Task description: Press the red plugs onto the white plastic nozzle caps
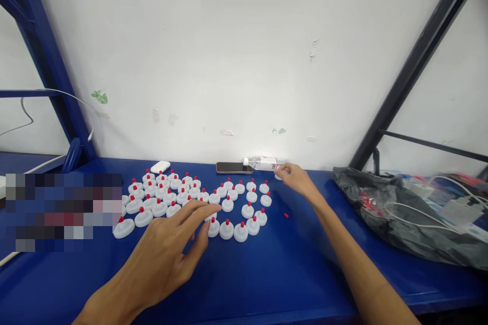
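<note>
Many white round caps with red tips (226,230) stand upright on the blue table (244,279), grouped in the middle and to the left. My left hand (171,244) reaches over the front of the group, thumb and fingers apart. Its fingertips are beside one cap (213,228); I cannot tell whether they touch it. Farther back on the right, my right hand (296,179) has its fingers closed on a white cap (279,176), which they partly cover. This cap sits in front of a clear plastic bottle (265,163) lying on its side.
A phone (233,168) lies by the wall, with a white rounded object (160,166) to its left. One small red tip (286,216) lies loose. At right, a black plastic bag (381,223) carries red pieces and cables. Blue and dark rack posts (57,61) frame the table.
</note>
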